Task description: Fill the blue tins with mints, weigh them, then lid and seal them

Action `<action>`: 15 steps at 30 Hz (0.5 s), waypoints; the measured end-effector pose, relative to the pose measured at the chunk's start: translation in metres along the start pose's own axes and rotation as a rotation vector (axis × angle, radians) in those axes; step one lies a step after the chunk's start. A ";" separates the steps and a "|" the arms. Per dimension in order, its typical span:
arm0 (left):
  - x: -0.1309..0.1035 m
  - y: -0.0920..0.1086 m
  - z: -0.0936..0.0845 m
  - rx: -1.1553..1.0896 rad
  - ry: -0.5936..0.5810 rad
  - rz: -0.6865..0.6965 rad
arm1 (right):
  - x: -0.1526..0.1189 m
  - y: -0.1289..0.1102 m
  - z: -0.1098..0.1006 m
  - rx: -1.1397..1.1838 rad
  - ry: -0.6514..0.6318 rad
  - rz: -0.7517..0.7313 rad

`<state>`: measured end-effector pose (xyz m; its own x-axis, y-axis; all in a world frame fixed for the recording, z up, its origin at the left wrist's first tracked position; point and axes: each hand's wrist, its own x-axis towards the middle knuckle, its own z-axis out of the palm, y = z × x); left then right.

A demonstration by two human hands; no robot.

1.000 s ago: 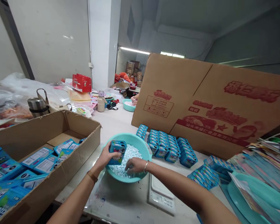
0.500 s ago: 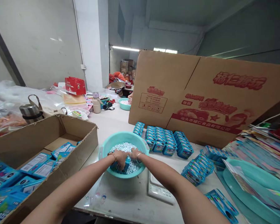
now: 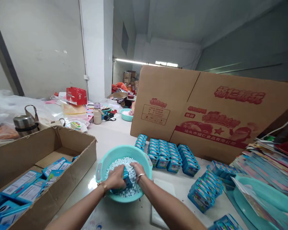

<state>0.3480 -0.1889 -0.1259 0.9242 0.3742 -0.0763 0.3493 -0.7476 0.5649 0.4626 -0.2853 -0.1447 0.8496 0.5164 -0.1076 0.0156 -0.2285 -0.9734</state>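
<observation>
A light turquoise basin holds many small pale blue-white pellets, perhaps candies. My left hand is closed around a small blue printed box, which is tilted down among the pellets inside the basin. Opposite it, my right hand reaches into the pellets at the right side with its fingers apart; the fingertips are partly buried. Whether the right fingers touch the box cannot be made out.
A cardboard carton with flat blue packs stands at left. Rows of blue boxes line up behind and right of the basin, before a large cardboard sheet. A white scale lies under my right forearm. Turquoise basins sit at far right.
My hands have moved apart, and the right one now sits on the right side of the pellets. My left hand keeps hold of the blue box. The camera view has tilted up slightly.
</observation>
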 end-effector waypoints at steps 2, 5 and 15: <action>-0.007 -0.004 -0.001 -0.033 0.091 -0.010 | 0.002 -0.008 0.003 0.130 0.061 -0.006; -0.013 -0.004 0.001 -0.154 0.302 -0.032 | 0.005 -0.023 0.007 0.303 0.097 -0.035; -0.010 0.017 0.000 -0.222 0.511 -0.019 | 0.011 -0.065 0.019 0.485 0.069 -0.098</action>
<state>0.3451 -0.2051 -0.1151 0.7063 0.6462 0.2890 0.2728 -0.6252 0.7313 0.4607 -0.2492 -0.0865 0.8893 0.4570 -0.0136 -0.1364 0.2369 -0.9619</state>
